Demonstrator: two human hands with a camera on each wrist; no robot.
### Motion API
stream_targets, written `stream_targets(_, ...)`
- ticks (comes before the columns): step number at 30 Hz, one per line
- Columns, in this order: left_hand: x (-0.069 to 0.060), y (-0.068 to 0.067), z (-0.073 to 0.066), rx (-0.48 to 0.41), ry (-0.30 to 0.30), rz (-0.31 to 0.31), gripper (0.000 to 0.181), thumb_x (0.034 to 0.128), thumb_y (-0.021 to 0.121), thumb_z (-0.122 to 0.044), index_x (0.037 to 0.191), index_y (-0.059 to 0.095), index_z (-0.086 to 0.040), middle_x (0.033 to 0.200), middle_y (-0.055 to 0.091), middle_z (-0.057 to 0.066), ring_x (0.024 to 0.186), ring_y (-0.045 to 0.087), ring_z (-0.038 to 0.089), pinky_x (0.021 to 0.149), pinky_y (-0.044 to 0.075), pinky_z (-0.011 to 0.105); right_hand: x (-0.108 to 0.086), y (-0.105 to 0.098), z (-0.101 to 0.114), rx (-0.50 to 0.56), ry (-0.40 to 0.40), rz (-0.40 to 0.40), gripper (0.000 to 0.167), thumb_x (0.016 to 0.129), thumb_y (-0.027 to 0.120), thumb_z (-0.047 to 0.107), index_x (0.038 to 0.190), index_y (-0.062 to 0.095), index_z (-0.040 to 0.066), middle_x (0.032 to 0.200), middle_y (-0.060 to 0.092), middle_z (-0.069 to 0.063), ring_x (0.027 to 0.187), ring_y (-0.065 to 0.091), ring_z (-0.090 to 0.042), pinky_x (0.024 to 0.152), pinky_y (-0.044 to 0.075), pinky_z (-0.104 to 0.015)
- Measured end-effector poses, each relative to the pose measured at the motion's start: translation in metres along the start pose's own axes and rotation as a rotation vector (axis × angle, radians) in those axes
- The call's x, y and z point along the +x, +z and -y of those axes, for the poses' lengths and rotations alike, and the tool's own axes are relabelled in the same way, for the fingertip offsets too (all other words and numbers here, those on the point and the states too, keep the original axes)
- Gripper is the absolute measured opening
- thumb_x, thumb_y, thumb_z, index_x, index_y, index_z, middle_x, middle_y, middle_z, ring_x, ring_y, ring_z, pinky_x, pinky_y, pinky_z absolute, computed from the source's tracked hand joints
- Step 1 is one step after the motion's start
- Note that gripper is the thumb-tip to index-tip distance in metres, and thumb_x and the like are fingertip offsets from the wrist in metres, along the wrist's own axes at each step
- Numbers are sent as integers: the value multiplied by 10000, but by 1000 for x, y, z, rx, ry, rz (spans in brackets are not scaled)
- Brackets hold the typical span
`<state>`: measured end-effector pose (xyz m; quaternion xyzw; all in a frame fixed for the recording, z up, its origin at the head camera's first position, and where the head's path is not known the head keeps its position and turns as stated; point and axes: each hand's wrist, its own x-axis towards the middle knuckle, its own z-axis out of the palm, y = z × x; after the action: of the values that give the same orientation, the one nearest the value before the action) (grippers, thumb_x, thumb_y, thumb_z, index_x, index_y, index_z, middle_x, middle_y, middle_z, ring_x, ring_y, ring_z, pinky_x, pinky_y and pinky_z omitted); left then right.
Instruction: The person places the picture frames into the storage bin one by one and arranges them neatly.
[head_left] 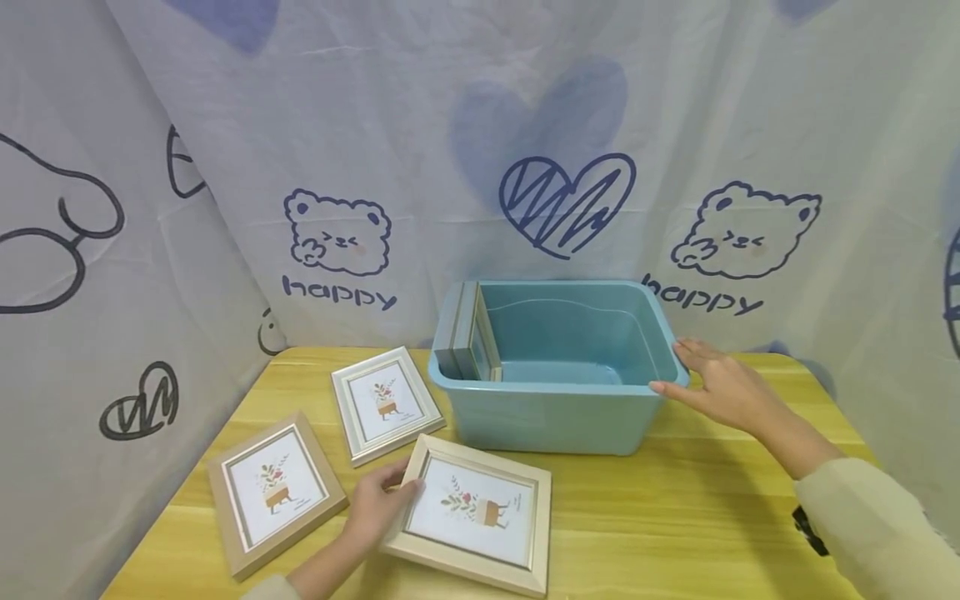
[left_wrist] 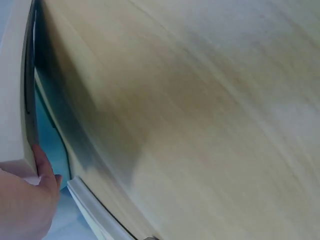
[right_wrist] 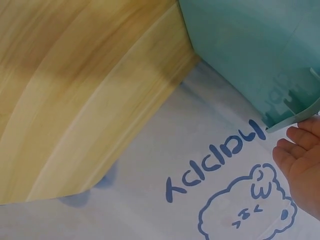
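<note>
My left hand (head_left: 372, 510) pinches the left edge of a cream picture frame (head_left: 474, 510), thumb on the front. Its print of a potted plant lies sideways. In the left wrist view the frame (left_wrist: 12, 90) stands raised off the table, with the left hand (left_wrist: 30, 202) at its corner. My right hand (head_left: 723, 387) rests on the right rim of a blue plastic bin (head_left: 551, 417), fingers fairly straight. In the right wrist view the right hand's (right_wrist: 306, 157) fingertips touch the outside of that rim. Several frames (head_left: 467, 333) stand upright at the bin's left end.
A white picture frame (head_left: 341, 417) lies face up left of the bin. A tan picture frame (head_left: 225, 500) lies nearer the table's left edge. The wood-grain table (head_left: 712, 517) ends at a white printed curtain (head_left: 450, 167) behind the bin.
</note>
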<state>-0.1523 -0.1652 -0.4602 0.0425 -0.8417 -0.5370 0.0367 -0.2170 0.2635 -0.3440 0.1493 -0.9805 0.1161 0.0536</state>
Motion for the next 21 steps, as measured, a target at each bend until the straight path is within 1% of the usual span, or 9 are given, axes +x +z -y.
stream_targets(5,-1,-2,-6,-31,-34,30,459,787,662,-27,1216,547,87,1105,621,291,906,677,343,679,572,284,0,0,-1,6,6,4,842,855,546,551,1345,384,-115,1413,320,-337,1287,321,-502,1030,298,-617)
stream_targets(8,-1,-4,-9,-47,-60,40,452,790,659,-22,1220,551,67,1110,624,276,946,668,341,732,570,300,0,0,-1,4,7,2,842,855,546,551,1344,384,-115,1411,320,-340,1284,322,-505,1028,300,-617)
stream_targets(10,-2,-6,-12,-49,-74,52,445,793,653,-18,1217,552,67,1113,624,274,974,659,341,774,563,317,0,1,-1,3,9,4,847,855,544,556,1345,382,-116,1410,320,-341,1283,322,-506,1028,300,-617)
stream_targets(12,-2,-7,-17,-51,-78,61,436,789,654,-15,1206,559,71,1104,628,275,977,659,340,788,560,325,0,0,-1,1,10,5,849,856,541,557,1346,379,-116,1411,318,-341,1284,320,-506,1027,301,-617)
stream_targets(15,-3,-10,-25,-54,-76,72,423,787,653,-19,1191,567,75,1080,639,275,925,673,326,741,569,308,0,0,-1,-2,15,4,847,855,542,557,1343,383,-116,1409,321,-340,1284,319,-506,1021,307,-616)
stream_targets(19,-2,-13,-33,-89,-52,85,393,796,639,-4,1171,570,90,1060,642,281,861,686,305,675,575,280,1,-1,-1,-3,19,2,845,852,545,558,1339,391,-115,1404,326,-339,1287,313,-505,1016,309,-620)
stream_targets(21,-2,-15,-36,-106,-52,84,378,794,637,7,1157,577,89,1055,642,282,828,692,296,653,577,281,2,-1,-1,-2,21,5,850,850,544,564,1339,390,-113,1404,324,-339,1292,306,-504,1017,302,-623)
